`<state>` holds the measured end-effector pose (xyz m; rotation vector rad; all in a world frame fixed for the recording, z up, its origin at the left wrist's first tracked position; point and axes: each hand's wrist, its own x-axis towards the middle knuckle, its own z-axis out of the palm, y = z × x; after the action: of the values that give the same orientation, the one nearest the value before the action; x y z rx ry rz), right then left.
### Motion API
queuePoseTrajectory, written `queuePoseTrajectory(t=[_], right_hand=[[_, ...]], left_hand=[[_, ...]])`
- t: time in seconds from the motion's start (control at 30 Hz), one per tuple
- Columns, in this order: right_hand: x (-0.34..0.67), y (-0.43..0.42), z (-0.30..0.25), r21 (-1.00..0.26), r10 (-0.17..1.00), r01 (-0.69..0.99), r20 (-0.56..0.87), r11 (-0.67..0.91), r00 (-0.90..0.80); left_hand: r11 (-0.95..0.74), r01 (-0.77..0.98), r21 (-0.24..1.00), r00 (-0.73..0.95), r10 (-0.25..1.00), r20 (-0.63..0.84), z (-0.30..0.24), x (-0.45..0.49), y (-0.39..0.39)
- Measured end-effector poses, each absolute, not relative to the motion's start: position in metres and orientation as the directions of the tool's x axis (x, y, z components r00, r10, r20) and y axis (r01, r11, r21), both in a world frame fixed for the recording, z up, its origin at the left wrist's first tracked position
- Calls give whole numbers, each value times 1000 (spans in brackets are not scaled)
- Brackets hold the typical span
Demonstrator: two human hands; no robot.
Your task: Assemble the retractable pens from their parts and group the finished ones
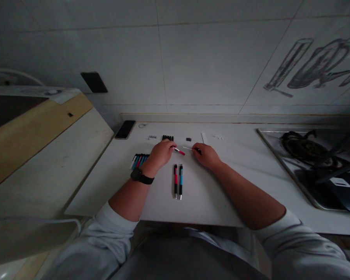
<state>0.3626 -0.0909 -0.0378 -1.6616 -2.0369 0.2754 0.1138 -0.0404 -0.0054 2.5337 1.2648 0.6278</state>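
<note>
My left hand (162,152), with a black watch on its wrist, is closed on a red pen barrel (181,152) that points right and toward me. Opposite it, my right hand (206,154) is closed around a black pen part (197,150). A thin pale rod (188,147), like a pen refill, sticks out of that part toward the left hand; the two pieces are apart. Below the hands lie a red pen (175,182) and a blue pen (181,182), side by side. Several coloured pen barrels (139,160) lie in a row beside my left wrist, partly hidden by it.
Along the back are small springs (152,137), black pen parts (167,137), small dark pieces (188,139), white sticks (203,137) and small white pieces (219,137). A phone (125,129) lies back left. A gas stove (309,155) is at right, a wooden-edged panel (76,107) at left.
</note>
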Motion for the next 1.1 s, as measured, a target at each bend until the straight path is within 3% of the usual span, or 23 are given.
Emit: queuePoseTrajectory(t=[0.17,0.43,0.67,0.83,0.97,1.1], right_hand=[[363,-90,-38,-456,967,863,216,219,-131],[364,-89,-40,-459,966,860,223,223,-131],[364,-91,-37,-479,963,846,238,233,-130],[365,-91,-37,-469,964,853,231,228,-131],[368,-89,-39,-466,961,851,234,242,-146],[369,-88,-41,-455,961,857,235,242,-147]], left_hand=[[-630,671,391,560,776,290,6,114,-48],[-532,621,576,428,845,320,29,95,-42],[-454,595,663,319,891,324,44,54,-20],[-385,642,663,452,889,78,31,37,-7],[-328,746,580,486,863,-136,19,39,-6],[-328,813,481,474,852,-220,14,41,-5]])
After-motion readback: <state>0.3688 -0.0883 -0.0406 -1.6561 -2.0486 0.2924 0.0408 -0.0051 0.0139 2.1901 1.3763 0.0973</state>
